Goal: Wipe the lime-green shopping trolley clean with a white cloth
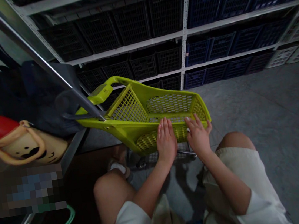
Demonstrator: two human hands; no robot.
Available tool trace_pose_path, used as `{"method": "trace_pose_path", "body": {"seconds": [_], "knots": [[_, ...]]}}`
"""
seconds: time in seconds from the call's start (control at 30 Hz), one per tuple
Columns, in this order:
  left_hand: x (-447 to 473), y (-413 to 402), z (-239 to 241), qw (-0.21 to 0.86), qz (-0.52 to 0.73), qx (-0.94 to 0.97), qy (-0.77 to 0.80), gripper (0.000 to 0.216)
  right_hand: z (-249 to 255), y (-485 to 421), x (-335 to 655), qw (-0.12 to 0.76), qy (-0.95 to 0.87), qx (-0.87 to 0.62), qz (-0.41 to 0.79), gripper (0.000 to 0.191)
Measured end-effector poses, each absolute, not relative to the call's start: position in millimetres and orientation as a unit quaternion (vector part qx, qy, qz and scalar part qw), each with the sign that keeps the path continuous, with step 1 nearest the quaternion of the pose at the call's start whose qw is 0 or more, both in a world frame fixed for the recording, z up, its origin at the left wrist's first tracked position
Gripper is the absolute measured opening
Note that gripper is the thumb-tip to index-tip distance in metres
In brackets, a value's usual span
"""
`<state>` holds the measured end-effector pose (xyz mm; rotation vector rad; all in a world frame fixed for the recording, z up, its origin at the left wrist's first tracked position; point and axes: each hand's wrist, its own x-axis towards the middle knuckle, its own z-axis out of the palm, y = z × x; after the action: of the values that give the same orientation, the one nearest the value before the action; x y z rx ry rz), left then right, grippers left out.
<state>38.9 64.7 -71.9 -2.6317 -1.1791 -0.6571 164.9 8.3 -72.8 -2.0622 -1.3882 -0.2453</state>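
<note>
A lime-green plastic shopping basket cart stands tilted on the grey floor in front of my knees. My left hand lies flat against its near wall, fingers stretched upward. My right hand rests beside it on the same wall near the right corner, fingers spread over the rim. Neither hand grips anything. The basket looks empty inside. Its handle points to the back left. Metal wheels and frame show below my hands.
Metal shelving filled with dark and blue crates runs along the back. A slanted metal pole crosses at left beside dark bags. A cream bag with a red top hangs at left. Grey floor stretches to the right.
</note>
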Motion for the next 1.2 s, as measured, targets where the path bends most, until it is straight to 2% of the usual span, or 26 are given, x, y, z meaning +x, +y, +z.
{"method": "trace_pose_path", "body": {"seconds": [0.17, 0.33, 0.57, 0.73, 0.93, 1.1, 1.2], "knots": [[37.2, 66.9, -70.7, 0.089, -0.207, -0.890, -0.397, 0.063, -58.6, 31.4, 132.4, 0.326, -0.607, -0.724, -0.040, 0.060], [35.0, 66.9, -68.8, 0.092, -0.218, -0.894, -0.381, 0.062, -77.0, 3.2, 175.7, 0.290, -0.627, -0.718, -0.091, 0.074], [38.1, 66.0, -69.8, 0.088, -0.217, -0.895, -0.379, 0.065, -115.2, -35.5, 251.4, 0.314, -0.508, -0.789, -0.143, 0.063], [38.4, 66.0, -72.4, 0.064, -0.243, -0.891, -0.377, 0.069, -97.5, -8.8, 203.7, 0.350, -0.465, -0.804, -0.121, 0.058], [36.0, 67.4, -71.2, 0.057, -0.233, -0.892, -0.382, 0.065, -64.5, 29.3, 136.5, 0.335, -0.619, -0.710, -0.036, 0.063], [34.1, 67.0, -66.5, 0.076, -0.214, -0.900, -0.372, 0.065, -75.7, 5.5, 176.0, 0.288, -0.627, -0.720, -0.081, 0.072], [34.6, 66.5, -65.8, 0.074, -0.209, -0.903, -0.368, 0.068, -94.4, -17.8, 219.0, 0.291, -0.581, -0.752, -0.113, 0.070]]}}
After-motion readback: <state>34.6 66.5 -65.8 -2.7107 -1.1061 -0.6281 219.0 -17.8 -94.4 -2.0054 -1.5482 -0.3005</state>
